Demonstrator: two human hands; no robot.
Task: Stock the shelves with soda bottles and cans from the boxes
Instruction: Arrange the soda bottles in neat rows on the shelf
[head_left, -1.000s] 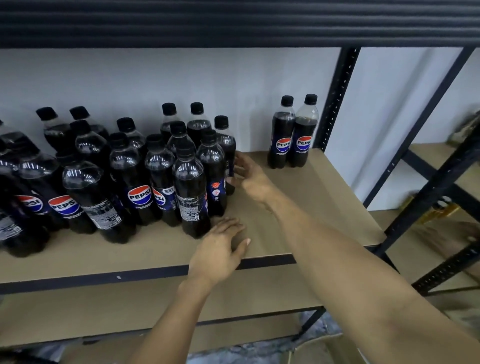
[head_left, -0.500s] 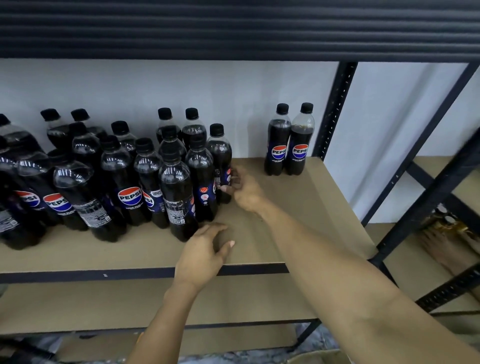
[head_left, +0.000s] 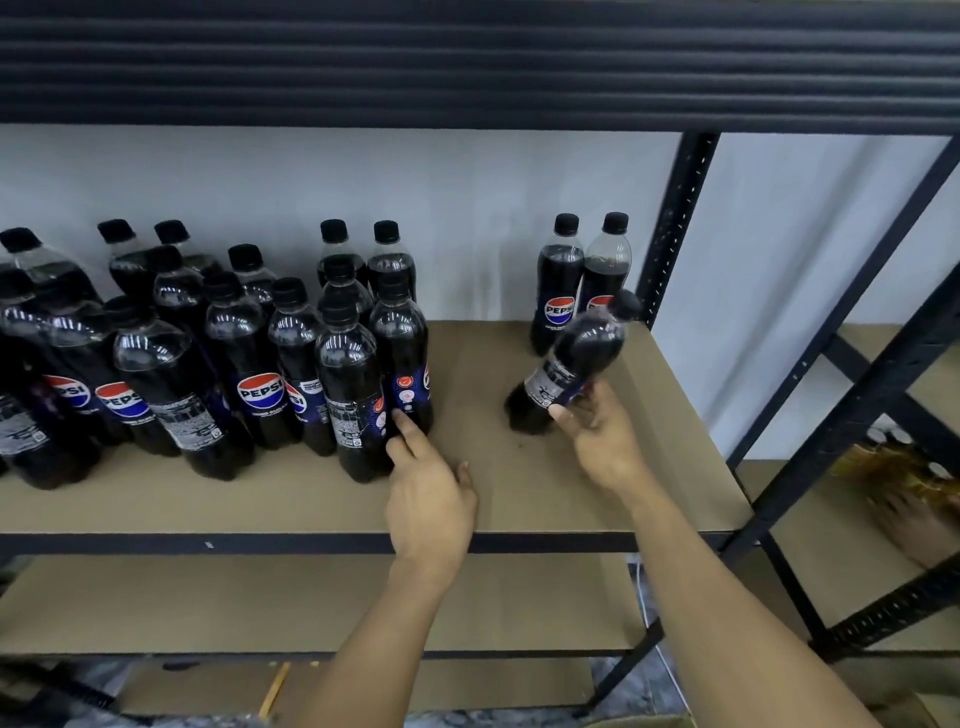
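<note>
A tilted bottle (head_left: 574, 371) is gripped near its base by the right hand (head_left: 605, 441), at 3 o'clock from the big group (head_left: 249, 364). The left hand (head_left: 428, 499) is laid with straight fingers on the front bottle (head_left: 356, 400). The tilted bottle should be stood upright gently beside the pair (head_left: 558, 291) at 12 o'clock.

The shelf (head_left: 519, 499) is a tan board with a black metal front rail. A black perforated post (head_left: 675, 218) stands at its back corner. Just beside the post, a pair of Pepsi bottles (head_left: 558, 291) stands upright, touching each other. Well away from the post, a crowded group of Pepsi bottles (head_left: 234, 364) stands in several rows. Between them a tilted bottle (head_left: 576, 364) leans cap-first towards the post, gripped by the right hand (head_left: 602, 441). Whether its base touches the board cannot be told.
</note>
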